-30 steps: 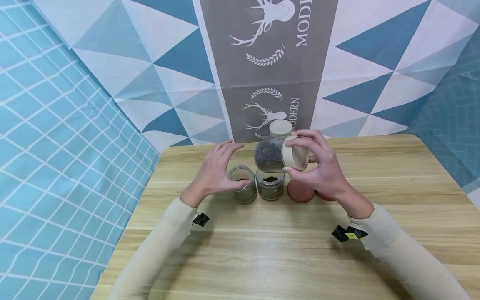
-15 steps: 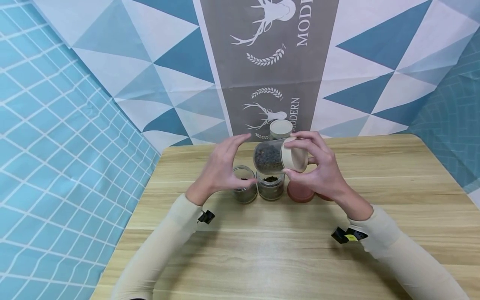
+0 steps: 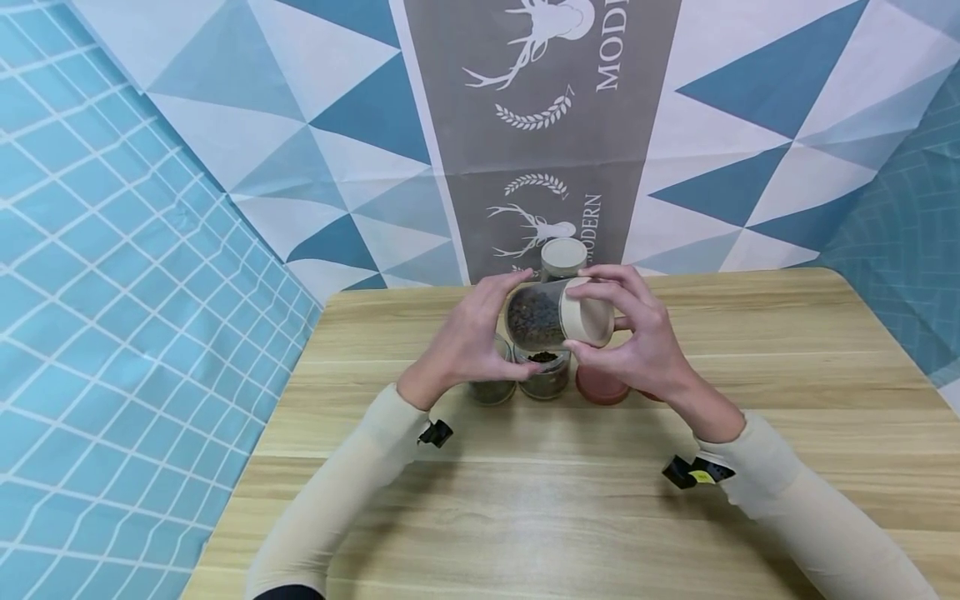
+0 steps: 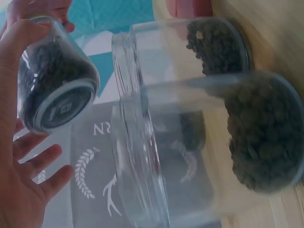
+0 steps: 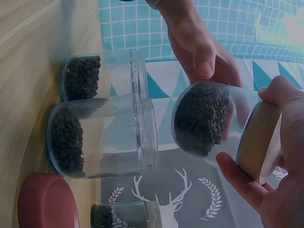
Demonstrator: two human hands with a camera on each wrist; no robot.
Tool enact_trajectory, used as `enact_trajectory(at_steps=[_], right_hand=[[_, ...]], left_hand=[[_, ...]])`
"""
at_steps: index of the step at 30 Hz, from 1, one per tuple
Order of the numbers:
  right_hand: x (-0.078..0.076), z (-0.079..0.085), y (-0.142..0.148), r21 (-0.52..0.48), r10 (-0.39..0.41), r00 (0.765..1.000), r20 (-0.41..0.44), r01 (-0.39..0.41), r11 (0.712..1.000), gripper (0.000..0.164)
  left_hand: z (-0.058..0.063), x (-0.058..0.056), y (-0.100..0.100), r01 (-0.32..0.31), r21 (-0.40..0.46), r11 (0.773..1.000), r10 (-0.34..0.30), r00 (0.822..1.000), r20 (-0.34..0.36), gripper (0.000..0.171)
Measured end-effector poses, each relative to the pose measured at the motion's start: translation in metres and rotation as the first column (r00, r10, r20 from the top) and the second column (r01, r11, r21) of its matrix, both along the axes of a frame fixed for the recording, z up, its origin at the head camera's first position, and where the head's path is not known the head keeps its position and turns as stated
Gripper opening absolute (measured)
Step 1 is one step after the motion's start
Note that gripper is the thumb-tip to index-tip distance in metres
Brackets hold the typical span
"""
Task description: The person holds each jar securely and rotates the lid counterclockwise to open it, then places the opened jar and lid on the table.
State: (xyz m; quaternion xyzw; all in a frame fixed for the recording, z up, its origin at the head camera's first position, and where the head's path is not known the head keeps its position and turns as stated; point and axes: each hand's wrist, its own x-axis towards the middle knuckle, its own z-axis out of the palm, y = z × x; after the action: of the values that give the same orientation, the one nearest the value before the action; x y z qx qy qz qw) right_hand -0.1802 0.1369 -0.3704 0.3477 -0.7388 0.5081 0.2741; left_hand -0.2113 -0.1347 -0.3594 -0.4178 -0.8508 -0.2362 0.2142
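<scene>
Above two open glass jars, my right hand (image 3: 637,329) grips a jar (image 5: 202,118) by its cream lid (image 3: 587,312), fingers on top and thumb below. The jar lies tilted on its side in the air, lid towards the right, small dark pieces gathered near its base. My left hand (image 3: 472,329) is at the jar's base, fingers and thumb spread wide on either side of it. Below, the left open jar (image 5: 80,78) and the right open jar (image 5: 66,142) stand side by side, each partly filled with dark pieces.
A red lid (image 3: 600,385) lies right of the open jars, with another red lid (image 3: 651,395) partly hidden beside it. Behind the held jar stands another jar with a cream lid (image 3: 564,257). The wooden table (image 3: 525,500) meets a patterned backdrop at its far edge.
My left hand has moved right and slightly up, from over the left open jar to around the held jar's base. The right hand and held jar have barely moved.
</scene>
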Motion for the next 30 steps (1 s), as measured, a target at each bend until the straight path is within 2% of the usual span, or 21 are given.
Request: enact_trajectory(at_steps=[15,25,30], right_hand=[[-0.003,-0.002,-0.005,0.054,0.013,0.998,-0.061,-0.01,0.999,0.058],[-0.001,-0.002,-0.007,0.045,0.038,0.998,-0.05,-0.036,0.998,0.056],[-0.001,-0.002,-0.007,0.046,0.044,0.998,-0.051,-0.042,0.998,0.057]], left_hand=[[-0.003,-0.003,0.023,0.034,0.029,0.999,-0.034,0.999,0.023,0.118],[-0.006,-0.002,0.03,-0.007,0.027,1.0,0.006,0.999,0.031,0.105],[-0.007,0.0,0.029,-0.007,0.036,0.999,0.006,1.0,0.027,0.102]])
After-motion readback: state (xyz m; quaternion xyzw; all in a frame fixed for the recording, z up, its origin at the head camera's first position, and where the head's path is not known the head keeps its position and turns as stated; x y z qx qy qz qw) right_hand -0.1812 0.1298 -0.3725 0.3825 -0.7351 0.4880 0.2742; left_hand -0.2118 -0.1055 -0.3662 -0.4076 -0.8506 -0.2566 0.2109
